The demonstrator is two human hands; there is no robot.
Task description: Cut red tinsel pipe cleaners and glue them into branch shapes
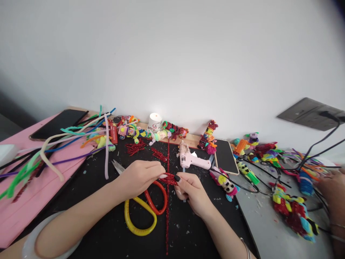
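Red tinsel bundle (170, 179) — bristly, pinched by left hand (144, 176) and right hand (191, 190), smooth loop-handled scissors (139, 231) nearby

red bundle (169, 178): glittery tinsel | scissor handles (141, 232): glossy plastic | scissor blades (116, 167): smooth metal

The head camera looks forward and down at the worktop (107, 230).

Black tabletop (107, 223). Directly upon it: scissors (145, 205), yellow and red handles; glue gun (197, 162), pale pink; red tinsel stem (167, 226), long; short red tinsel pieces (135, 147), heaped.
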